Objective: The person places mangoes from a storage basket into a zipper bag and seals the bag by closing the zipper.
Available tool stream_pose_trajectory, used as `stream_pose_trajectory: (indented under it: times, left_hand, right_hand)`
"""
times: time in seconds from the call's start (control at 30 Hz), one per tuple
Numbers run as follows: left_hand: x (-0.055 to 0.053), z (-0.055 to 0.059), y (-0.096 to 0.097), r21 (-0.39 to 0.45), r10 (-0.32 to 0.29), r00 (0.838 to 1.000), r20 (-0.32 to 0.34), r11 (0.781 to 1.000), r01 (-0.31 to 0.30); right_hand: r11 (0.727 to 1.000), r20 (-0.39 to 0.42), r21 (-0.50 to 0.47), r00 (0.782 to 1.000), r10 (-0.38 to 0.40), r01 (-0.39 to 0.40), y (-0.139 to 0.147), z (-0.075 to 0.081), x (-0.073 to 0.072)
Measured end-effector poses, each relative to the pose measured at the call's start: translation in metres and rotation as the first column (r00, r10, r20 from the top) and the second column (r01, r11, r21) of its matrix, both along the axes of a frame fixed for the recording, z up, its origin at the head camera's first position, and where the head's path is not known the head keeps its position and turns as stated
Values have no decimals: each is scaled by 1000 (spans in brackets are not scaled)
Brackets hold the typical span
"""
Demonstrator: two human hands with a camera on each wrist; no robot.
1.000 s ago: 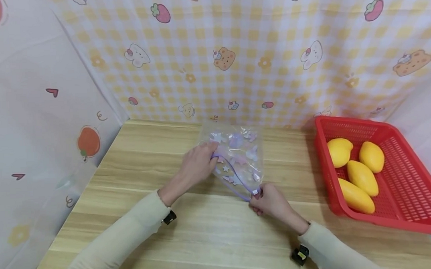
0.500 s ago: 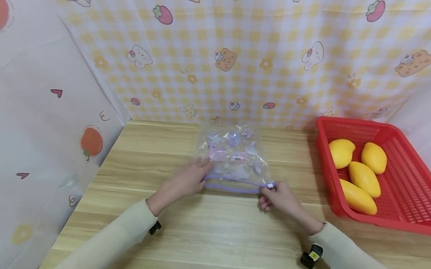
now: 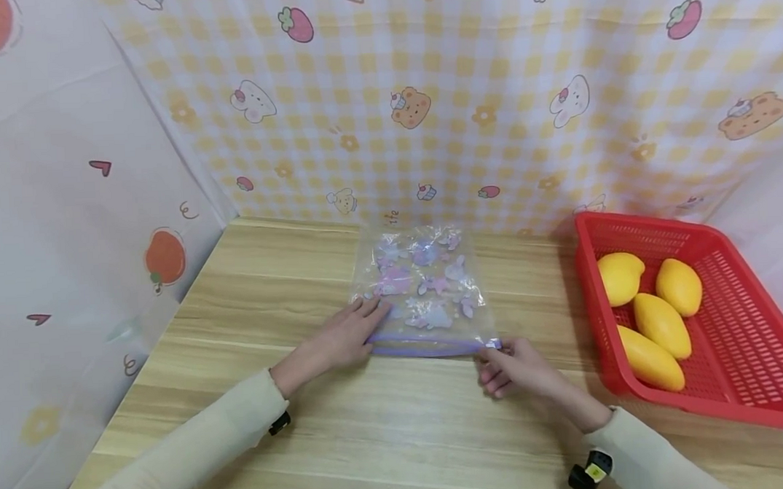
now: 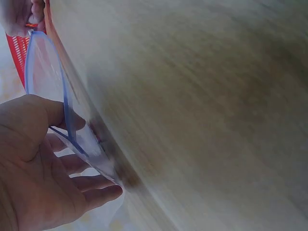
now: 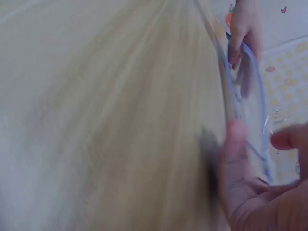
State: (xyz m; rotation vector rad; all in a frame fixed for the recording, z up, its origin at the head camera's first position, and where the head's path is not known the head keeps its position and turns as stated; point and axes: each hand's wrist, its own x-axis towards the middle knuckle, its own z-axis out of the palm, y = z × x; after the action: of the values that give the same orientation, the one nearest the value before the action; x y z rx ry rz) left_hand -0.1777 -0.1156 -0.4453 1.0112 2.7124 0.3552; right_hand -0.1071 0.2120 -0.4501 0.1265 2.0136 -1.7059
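A clear zip bag (image 3: 426,287) with pastel prints and a purple zip edge lies on the table, its mouth towards the person. My left hand (image 3: 343,338) rests on its left side, fingers fairly straight. In the left wrist view, the thumb of the left hand (image 4: 45,144) reaches past the purple strip and the other fingers spread along the bag's side edge. At the bag's right front corner, by the zip slider, is my right hand (image 3: 518,370). Blurred in the right wrist view, the right hand (image 5: 262,192) has thumb and finger spread apart around that corner.
A red plastic basket (image 3: 740,404) holding several yellow mangoes (image 3: 660,324) stands to the right on the wooden table (image 3: 387,434). Printed cloth (image 3: 492,145) hangs behind and at the sides. Each wrist wears a small black camera (image 3: 590,474).
The bag's mouth has swung from slanted to nearly level, nearer the person. My left hand has come down and left, loosening onto the bag's side; the right has shifted right, its fingers spreading.
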Motion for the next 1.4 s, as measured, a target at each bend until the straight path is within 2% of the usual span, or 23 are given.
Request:
stream_pose_trajectory:
  times: [0.13, 0.27, 0.43, 0.5, 0.57, 0.73, 0.87, 0.97, 1.03, 1.13, 1.3, 1.4]
  left_hand:
    - [0, -1, -1, -15, 6, 1000, -2, 1000, -6]
    - [0, -2, -2, -28, 2, 1000, -6, 1000, -2]
    - [0, -3, -2, -51, -4, 1000, -7, 999, 4]
    - [0, -3, -3, -58, -5, 1000, -8, 998, 5]
    - [0, -3, -3, -62, -5, 1000, -5, 998, 5]
    - [0, -1, -3, -74, 5, 1000, 22, 997, -4]
    - [0, 0, -3, -89, 10, 999, 32, 996, -8]
    - [0, 0, -3, -98, 12, 999, 30, 995, -9]
    - [0, 1, -3, -100, 14, 999, 29, 995, -11]
    - [-1, 1, -2, -106, 16, 999, 28, 994, -13]
    - [0, 2, -2, -130, 12, 999, 34, 991, -7]
    - [0, 3, -1, -139, 15, 999, 37, 990, -9]
  right_hand:
    - [982, 29, 87, 986, 164, -166, 9, 15, 3]
    - [925, 16, 223, 950, 312, -308, 16, 31, 3]
    - [864, -40, 359, 920, 391, -352, 21, 49, -3]
    - [840, -82, 401, 899, 430, -366, 23, 55, -7]
    - [803, -129, 454, 864, 487, -385, 25, 61, -11]
    - [683, -220, 615, 746, 629, -394, 33, 76, -22]
    - [582, -248, 745, 674, 695, -325, 41, 88, -28]
    - [528, -275, 809, 629, 727, -258, 48, 95, -32]
    - [511, -301, 833, 602, 740, -212, 53, 99, -34]
    - [503, -333, 850, 582, 742, -155, 62, 103, -38]
    - [526, -378, 844, 583, 720, -103, 83, 111, -47]
    - [516, -395, 855, 577, 715, -54, 98, 118, -54]
